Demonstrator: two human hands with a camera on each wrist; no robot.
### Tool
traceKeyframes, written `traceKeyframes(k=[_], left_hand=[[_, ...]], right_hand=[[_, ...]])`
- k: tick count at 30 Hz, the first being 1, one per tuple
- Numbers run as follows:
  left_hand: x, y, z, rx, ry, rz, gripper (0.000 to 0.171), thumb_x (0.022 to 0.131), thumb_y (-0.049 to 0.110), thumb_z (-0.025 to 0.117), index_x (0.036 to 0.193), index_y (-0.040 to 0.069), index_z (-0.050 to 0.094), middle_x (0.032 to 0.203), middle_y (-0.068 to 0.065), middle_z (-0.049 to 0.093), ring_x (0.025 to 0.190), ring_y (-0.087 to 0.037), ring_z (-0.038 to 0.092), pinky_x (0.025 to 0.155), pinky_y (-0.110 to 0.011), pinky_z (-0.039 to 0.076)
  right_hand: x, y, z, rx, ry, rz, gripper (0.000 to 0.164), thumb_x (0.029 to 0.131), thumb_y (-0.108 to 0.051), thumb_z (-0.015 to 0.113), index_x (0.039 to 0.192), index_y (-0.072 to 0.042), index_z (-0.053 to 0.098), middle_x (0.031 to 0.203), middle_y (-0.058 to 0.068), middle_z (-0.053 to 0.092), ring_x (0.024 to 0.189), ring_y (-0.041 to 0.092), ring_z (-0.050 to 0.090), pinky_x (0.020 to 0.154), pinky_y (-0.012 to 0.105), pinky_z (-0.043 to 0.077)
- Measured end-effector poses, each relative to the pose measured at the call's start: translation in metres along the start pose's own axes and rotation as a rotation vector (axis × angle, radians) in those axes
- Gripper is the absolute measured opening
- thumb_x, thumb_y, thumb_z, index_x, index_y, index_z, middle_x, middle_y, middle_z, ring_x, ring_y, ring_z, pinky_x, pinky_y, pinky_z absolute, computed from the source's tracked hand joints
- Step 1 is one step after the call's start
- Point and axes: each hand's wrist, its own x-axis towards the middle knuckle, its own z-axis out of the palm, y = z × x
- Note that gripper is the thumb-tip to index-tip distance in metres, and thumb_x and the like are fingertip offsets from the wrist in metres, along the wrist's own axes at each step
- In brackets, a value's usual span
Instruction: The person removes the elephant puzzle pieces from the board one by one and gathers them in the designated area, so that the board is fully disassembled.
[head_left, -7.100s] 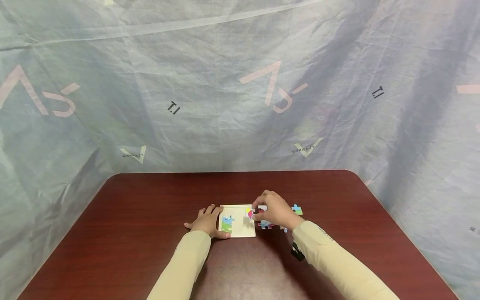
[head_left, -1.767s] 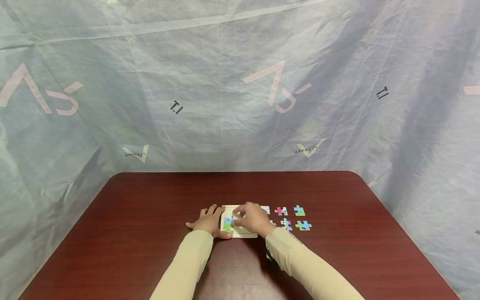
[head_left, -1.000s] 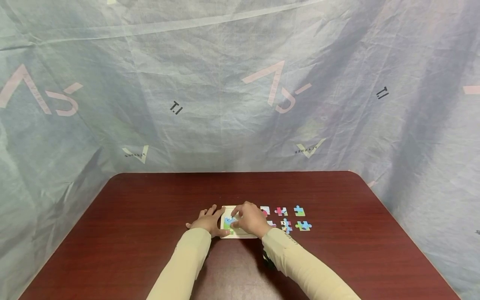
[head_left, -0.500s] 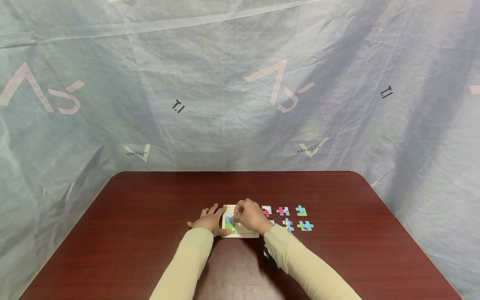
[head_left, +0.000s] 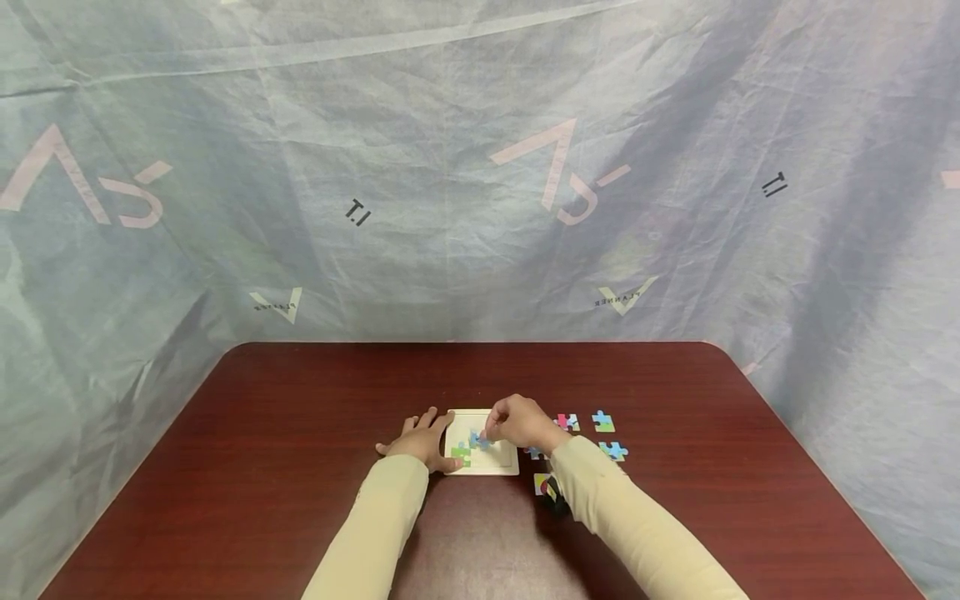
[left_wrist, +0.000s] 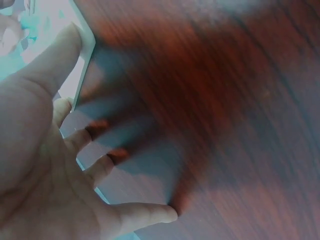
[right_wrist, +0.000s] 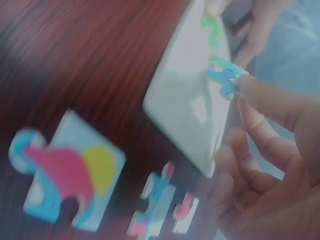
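Note:
My right hand (head_left: 525,421) pinches a blue puzzle piece (head_left: 478,439) between thumb and finger. It hangs tilted over the pale puzzle tray (head_left: 495,467), as the right wrist view also shows with the blue piece (right_wrist: 225,80). A green puzzle piece (head_left: 461,455) lies at the tray's front left. My left hand (head_left: 417,442) rests at the tray's left side with fingers spread; its thumb lies on the front left part of the tray. In the left wrist view, the left hand (left_wrist: 55,165) has straight fingers, and a fingertip touches the tray rim (left_wrist: 86,60).
Several loose puzzle pieces lie right of the tray, including a red one (head_left: 567,422), a blue-green one (head_left: 603,421) and another blue-green one (head_left: 613,451). A yellow-red piece (head_left: 542,484) lies nearer, beside my right wrist. A printed grey cloth (head_left: 450,167) hangs behind the brown table (head_left: 300,417).
The blue piece, previously above the green one at the tray's left, has come away to the right in my right hand. The yellow-red piece held earlier now lies on the table. The left hand stays put.

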Motion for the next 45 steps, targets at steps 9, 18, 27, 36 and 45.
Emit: traceKeyframes(k=[9,18,27,36,45], left_hand=[[-0.003,0.001,-0.001,-0.005,-0.013,-0.005,0.082,0.090,0.033,0.080,0.159,0.019,0.037,0.166,-0.012,0.025,0.151,-0.040,0.021,0.102,-0.084,0.019],[-0.004,0.002,-0.002,-0.003,-0.007,0.002,0.082,0.090,0.032,0.080,0.159,0.018,0.037,0.166,-0.013,0.026,0.151,-0.040,0.022,0.102,-0.084,0.021],[-0.001,-0.001,0.000,0.001,-0.014,0.001,0.084,0.090,0.033,0.080,0.160,0.019,0.035,0.166,-0.012,0.024,0.151,-0.040,0.021,0.102,-0.084,0.021],[-0.003,0.001,-0.003,-0.002,-0.019,0.003,0.082,0.091,0.033,0.079,0.160,0.019,0.035,0.166,-0.013,0.024,0.151,-0.040,0.021,0.102,-0.084,0.020],[-0.006,0.002,-0.003,0.007,-0.008,0.015,0.081,0.091,0.033,0.079,0.159,0.019,0.038,0.166,-0.012,0.026,0.151,-0.040,0.022,0.102,-0.084,0.020]], right_hand=[[-0.005,0.008,0.006,-0.298,0.062,-0.109,0.026,0.080,-0.024,0.089,0.096,-0.009,0.077,0.096,0.007,0.062,0.088,0.023,0.056,0.078,0.042,0.050],[-0.006,0.014,0.011,-0.443,0.117,-0.216,0.019,0.079,-0.024,0.090,0.089,-0.014,0.077,0.090,0.004,0.060,0.093,0.029,0.059,0.083,0.048,0.050],[-0.008,0.016,0.007,-0.409,0.074,-0.215,0.021,0.080,-0.022,0.089,0.095,-0.014,0.079,0.094,0.006,0.062,0.090,0.026,0.056,0.079,0.045,0.047],[-0.009,0.022,0.005,-0.365,0.085,-0.258,0.016,0.083,-0.019,0.087,0.095,-0.012,0.080,0.093,0.006,0.061,0.088,0.021,0.052,0.076,0.041,0.049],[-0.018,0.021,-0.005,-0.284,0.086,-0.234,0.018,0.085,-0.017,0.085,0.101,-0.012,0.080,0.102,0.007,0.061,0.096,0.024,0.054,0.080,0.043,0.050]])
